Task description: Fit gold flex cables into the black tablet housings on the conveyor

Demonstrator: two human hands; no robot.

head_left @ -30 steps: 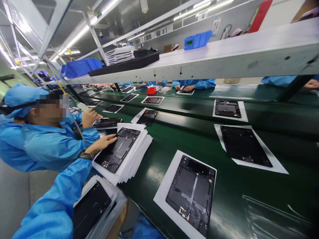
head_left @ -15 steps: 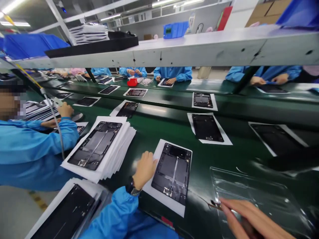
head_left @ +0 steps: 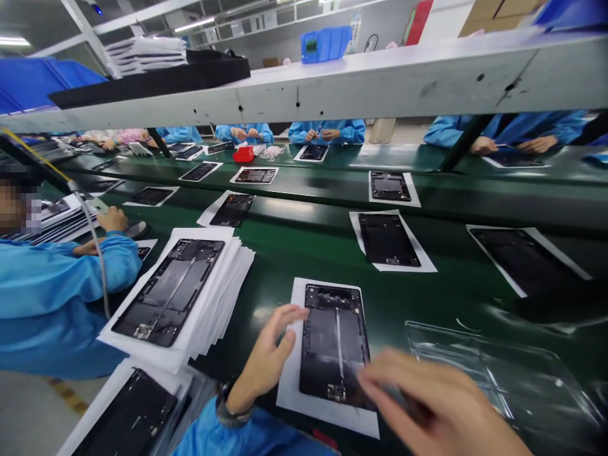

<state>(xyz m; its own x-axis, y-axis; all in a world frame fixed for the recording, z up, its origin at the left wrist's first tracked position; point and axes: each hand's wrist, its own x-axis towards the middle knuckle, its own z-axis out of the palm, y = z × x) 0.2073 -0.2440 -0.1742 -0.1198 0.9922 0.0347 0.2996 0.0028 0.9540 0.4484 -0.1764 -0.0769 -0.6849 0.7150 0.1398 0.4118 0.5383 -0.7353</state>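
Observation:
A black tablet housing lies open side up on a white sheet on the green belt right in front of me. My left hand rests with its fingers spread on the sheet's left edge, beside the housing, and holds nothing. A watch sits on that wrist above a blue sleeve. My right hand is blurred with motion over the housing's lower right corner; whether it holds anything is unclear. A clear plastic tray lies just to the right of the housing.
A pile of white sheets topped by another housing lies to the left, and a second pile sits at the bottom left. A co-worker's blue sleeve is at the left. More housings ride the belt; a grey shelf spans overhead.
My left hand left the pile's housing and came to the sheet in front of me, turning it square. My right hand came in from the clear tray and now sweeps over the housing.

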